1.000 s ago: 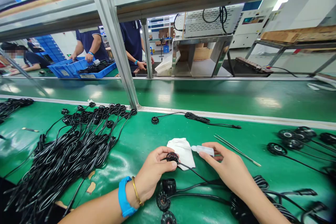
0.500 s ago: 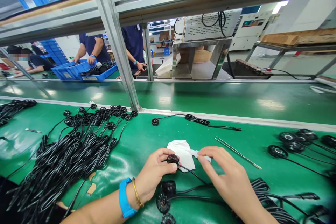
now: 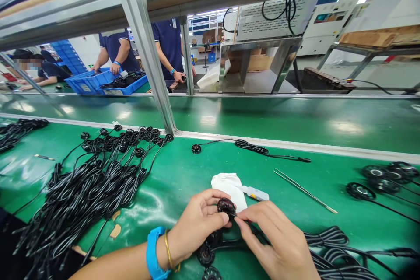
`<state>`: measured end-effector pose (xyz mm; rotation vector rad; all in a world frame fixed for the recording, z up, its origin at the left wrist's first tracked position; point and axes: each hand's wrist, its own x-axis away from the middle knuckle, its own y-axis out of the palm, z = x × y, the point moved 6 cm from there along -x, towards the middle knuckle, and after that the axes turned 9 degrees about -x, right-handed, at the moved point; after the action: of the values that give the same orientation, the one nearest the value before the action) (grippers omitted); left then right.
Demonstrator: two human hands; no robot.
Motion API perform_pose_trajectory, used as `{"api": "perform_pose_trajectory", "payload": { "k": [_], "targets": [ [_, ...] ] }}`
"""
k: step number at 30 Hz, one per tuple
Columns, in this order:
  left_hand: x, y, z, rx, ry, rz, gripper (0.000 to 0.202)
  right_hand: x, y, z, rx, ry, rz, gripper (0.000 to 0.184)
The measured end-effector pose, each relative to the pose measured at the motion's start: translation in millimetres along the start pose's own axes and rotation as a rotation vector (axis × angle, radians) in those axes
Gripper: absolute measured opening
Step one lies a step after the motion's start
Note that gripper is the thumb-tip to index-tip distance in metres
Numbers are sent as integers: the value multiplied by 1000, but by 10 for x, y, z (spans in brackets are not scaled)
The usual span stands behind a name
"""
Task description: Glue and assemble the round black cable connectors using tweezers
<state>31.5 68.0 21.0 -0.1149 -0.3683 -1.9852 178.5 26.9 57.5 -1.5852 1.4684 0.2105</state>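
Note:
My left hand (image 3: 200, 223), with a blue band and a gold bracelet at the wrist, grips a round black cable head (image 3: 225, 204) between thumb and fingers. Thumb and forefinger of my right hand (image 3: 278, 240) are closed on the black cable just where it leaves that head. Behind the hands lies a crumpled white cloth (image 3: 228, 181), with a small translucent tube (image 3: 257, 193) resting against its right side. More round black heads (image 3: 206, 254) on cables sit below my left hand, partly hidden by it. To the right, a pair of tweezers (image 3: 305, 191) lies on the green mat.
A big pile of coiled black cables (image 3: 108, 183) covers the left. One single cable (image 3: 251, 145) lies farther back. Several round heads (image 3: 361, 191) and coiled cables (image 3: 328, 249) are at the right. A metal post (image 3: 147, 52) rises behind; co-workers stand beyond, near blue bins (image 3: 87, 83).
My right hand has let go of the translucent tube beside the cloth and come to the cable at the round head. My left hand, still holding the head, has shifted slightly right.

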Motion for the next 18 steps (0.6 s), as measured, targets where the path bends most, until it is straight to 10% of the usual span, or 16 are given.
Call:
{"api": "perform_pose_trajectory", "payload": {
  "k": [18],
  "targets": [
    [47,26,82,-176,29,45,26,16,18,-76,-42,-13,3,13]
  ]
}}
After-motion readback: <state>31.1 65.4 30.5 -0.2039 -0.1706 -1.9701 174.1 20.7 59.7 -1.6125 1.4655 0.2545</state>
